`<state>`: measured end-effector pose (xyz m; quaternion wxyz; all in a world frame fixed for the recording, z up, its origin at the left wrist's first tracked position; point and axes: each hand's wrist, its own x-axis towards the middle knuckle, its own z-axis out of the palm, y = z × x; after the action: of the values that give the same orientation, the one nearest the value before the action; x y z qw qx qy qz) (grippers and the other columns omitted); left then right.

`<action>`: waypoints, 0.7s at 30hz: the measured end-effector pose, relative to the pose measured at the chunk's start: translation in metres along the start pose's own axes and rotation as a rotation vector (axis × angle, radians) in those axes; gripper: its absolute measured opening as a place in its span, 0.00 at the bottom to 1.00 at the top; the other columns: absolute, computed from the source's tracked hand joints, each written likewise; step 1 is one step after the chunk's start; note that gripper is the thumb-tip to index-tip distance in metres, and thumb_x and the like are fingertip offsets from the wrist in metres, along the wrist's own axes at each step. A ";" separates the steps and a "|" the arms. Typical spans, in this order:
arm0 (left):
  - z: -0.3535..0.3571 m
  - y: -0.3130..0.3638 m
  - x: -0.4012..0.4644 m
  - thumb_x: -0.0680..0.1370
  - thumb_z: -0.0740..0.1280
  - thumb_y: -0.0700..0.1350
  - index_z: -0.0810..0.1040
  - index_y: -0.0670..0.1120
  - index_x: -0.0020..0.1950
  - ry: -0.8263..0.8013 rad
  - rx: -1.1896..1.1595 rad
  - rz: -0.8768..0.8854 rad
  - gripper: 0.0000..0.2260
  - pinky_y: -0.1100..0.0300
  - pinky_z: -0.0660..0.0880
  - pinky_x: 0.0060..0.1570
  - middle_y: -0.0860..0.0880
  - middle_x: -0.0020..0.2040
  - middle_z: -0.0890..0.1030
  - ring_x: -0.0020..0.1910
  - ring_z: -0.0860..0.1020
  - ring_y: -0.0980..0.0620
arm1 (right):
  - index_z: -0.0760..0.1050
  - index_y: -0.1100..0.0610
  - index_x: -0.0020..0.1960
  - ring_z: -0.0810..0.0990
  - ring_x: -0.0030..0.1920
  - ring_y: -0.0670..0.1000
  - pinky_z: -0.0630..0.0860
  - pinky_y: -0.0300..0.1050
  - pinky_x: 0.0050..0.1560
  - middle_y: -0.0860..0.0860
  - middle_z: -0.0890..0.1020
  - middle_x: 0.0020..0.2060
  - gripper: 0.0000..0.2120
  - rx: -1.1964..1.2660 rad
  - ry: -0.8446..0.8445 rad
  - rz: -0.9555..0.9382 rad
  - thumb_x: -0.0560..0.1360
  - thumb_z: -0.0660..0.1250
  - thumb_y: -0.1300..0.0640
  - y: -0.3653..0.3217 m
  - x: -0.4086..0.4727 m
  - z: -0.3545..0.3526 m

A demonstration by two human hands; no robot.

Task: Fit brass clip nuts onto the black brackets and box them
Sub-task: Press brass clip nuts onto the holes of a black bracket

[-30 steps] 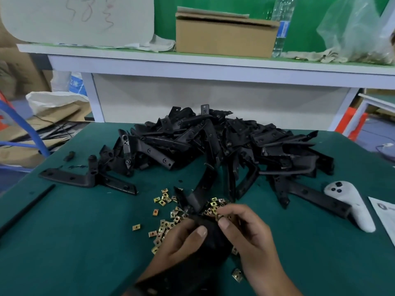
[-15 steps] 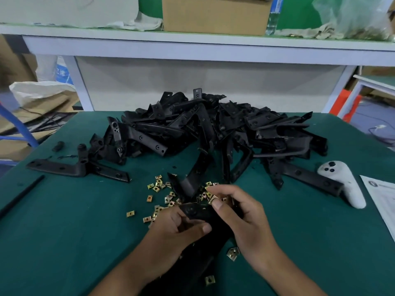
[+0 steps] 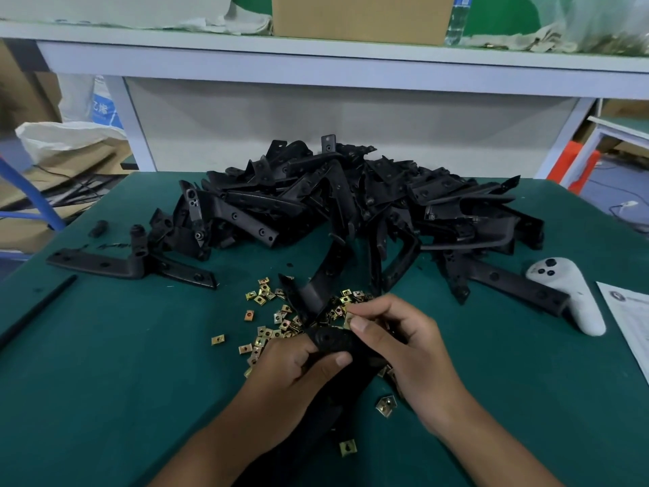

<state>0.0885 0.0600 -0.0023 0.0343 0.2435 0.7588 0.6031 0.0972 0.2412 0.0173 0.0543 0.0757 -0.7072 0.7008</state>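
My left hand (image 3: pixel 295 374) grips a black bracket (image 3: pixel 333 340) near its upper end, thumb across it. My right hand (image 3: pixel 404 346) pinches a brass clip nut (image 3: pixel 348 319) between thumb and forefinger at the bracket's tip. Several loose brass clip nuts (image 3: pixel 267 318) lie scattered on the green table (image 3: pixel 105 381) just beyond my hands, and two more (image 3: pixel 386 405) lie close to my wrists. A large pile of black brackets (image 3: pixel 351 205) fills the table's far middle. A cardboard box (image 3: pixel 361 15) stands on the shelf behind.
One long bracket (image 3: pixel 130 265) lies apart at the left, beside a black rod (image 3: pixel 35 311). A white controller (image 3: pixel 569 293) and a paper sheet (image 3: pixel 628 325) sit at the right edge. A water bottle (image 3: pixel 456 19) and plastic bag (image 3: pixel 597 22) are on the shelf.
The view has tilted down, so my hands and forearms show higher in frame. My left thumb has wrapped over the bracket and my right fingers have closed on a nut at its tip.
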 end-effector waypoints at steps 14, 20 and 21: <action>0.000 -0.002 0.003 0.79 0.68 0.56 0.80 0.69 0.45 -0.004 0.095 0.065 0.06 0.73 0.71 0.37 0.65 0.38 0.83 0.38 0.80 0.66 | 0.84 0.46 0.46 0.83 0.49 0.44 0.77 0.37 0.49 0.46 0.85 0.45 0.06 -0.032 -0.045 0.007 0.72 0.71 0.47 -0.001 0.001 0.000; 0.000 -0.008 0.005 0.74 0.69 0.59 0.79 0.58 0.51 0.049 0.015 0.003 0.09 0.61 0.77 0.43 0.56 0.42 0.83 0.42 0.82 0.57 | 0.84 0.45 0.46 0.82 0.48 0.43 0.75 0.36 0.50 0.43 0.84 0.43 0.08 -0.067 -0.056 -0.035 0.77 0.66 0.49 -0.004 0.001 0.000; 0.000 -0.008 0.005 0.74 0.69 0.58 0.78 0.58 0.51 0.033 0.013 0.006 0.09 0.63 0.77 0.42 0.57 0.42 0.83 0.42 0.81 0.58 | 0.84 0.44 0.46 0.82 0.49 0.44 0.75 0.36 0.50 0.43 0.84 0.43 0.09 -0.085 -0.061 -0.043 0.78 0.65 0.50 -0.004 0.000 0.000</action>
<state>0.0816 0.0605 -0.0090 0.0185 0.2362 0.7623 0.6023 0.0977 0.2411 0.0213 0.0511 0.1100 -0.7359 0.6662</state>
